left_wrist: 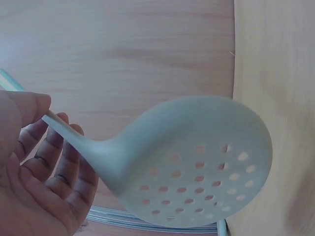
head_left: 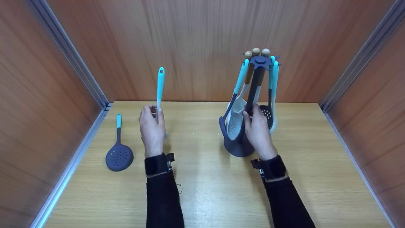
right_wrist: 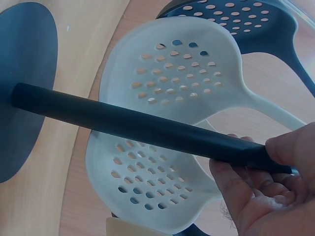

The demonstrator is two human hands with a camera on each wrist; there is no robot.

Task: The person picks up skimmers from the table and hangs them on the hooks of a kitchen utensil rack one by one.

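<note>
My left hand point(head_left: 152, 130) pinches a pale skimmer point(left_wrist: 197, 128) by its stem between thumb and fingers. Its turquoise handle points up in the head view, and its broad perforated head shows in the left wrist view. With the right hand point(head_left: 258, 131) I grip the dark pole point(right_wrist: 142, 128) of a utensil stand point(head_left: 237, 149), thumb on one side and fingers round the other. Several utensils hang from the stand's top, among them pale perforated skimmers point(right_wrist: 174, 73), a dark skimmer point(right_wrist: 236, 22) and a dark-headed utensil with a turquoise handle point(head_left: 242, 76).
Flat on the table's left part lies another dark skimmer point(head_left: 119, 157) with a turquoise handle end. The wooden table point(head_left: 202, 190) is enclosed by a wood-grain back wall point(head_left: 196, 47) and two side walls with metal strips along their edges.
</note>
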